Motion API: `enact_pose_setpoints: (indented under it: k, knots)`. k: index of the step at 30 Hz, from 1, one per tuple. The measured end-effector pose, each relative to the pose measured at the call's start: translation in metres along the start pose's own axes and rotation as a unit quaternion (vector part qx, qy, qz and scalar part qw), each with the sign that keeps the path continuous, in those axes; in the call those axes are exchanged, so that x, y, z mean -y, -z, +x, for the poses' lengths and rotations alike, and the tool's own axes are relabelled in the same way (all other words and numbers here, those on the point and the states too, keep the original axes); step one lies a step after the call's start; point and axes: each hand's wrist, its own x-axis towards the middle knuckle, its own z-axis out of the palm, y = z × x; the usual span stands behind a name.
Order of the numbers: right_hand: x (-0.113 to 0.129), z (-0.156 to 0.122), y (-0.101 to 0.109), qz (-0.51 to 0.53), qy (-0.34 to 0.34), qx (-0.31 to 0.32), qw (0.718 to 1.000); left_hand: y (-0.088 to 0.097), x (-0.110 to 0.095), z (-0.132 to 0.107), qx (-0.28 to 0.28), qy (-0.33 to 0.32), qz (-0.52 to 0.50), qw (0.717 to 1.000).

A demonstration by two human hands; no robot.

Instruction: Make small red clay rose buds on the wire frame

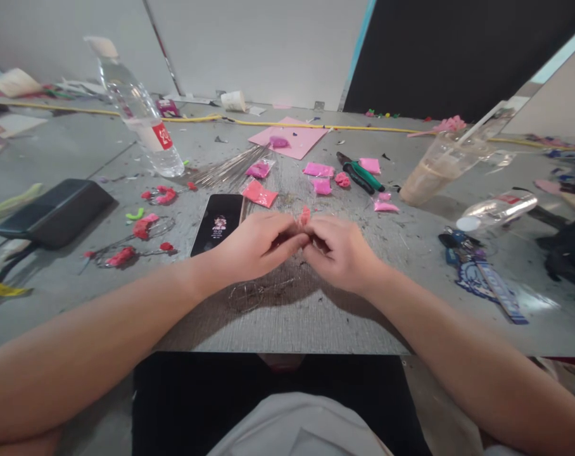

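A small lump of coral-pink modelling clay (306,216) shows between my fingertips, above the middle of the table. My left hand (263,247) pinches it from one side, fingers bent and thumb pressed in. From the other side, my right hand (339,250) is closed on the same lump, its fingertips meeting the left ones. The fingers hide most of the clay. Just beyond my left hand lie a phone (217,221) with its screen lit and a coral clay packet (259,194). Thin bent wire (254,294) rests on the table below my hands.
Straight wires (235,166) fan toward a pink sheet (297,136). Green-handled pliers (363,174) lie beside pink clay packets (318,170). Wire pieces with red clay (121,256) are at left. A water bottle (147,123) and a drink cup (430,168) stand farther back.
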Motion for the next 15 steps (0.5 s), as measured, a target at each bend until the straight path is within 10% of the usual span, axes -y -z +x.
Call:
enact_pose_setpoints:
  k: [15]
  knots:
    - [0.016,-0.003,-0.003,-0.028,-0.056,-0.086,0.994,0.007,-0.006,0.003,0.009,-0.019,-0.016,1.000]
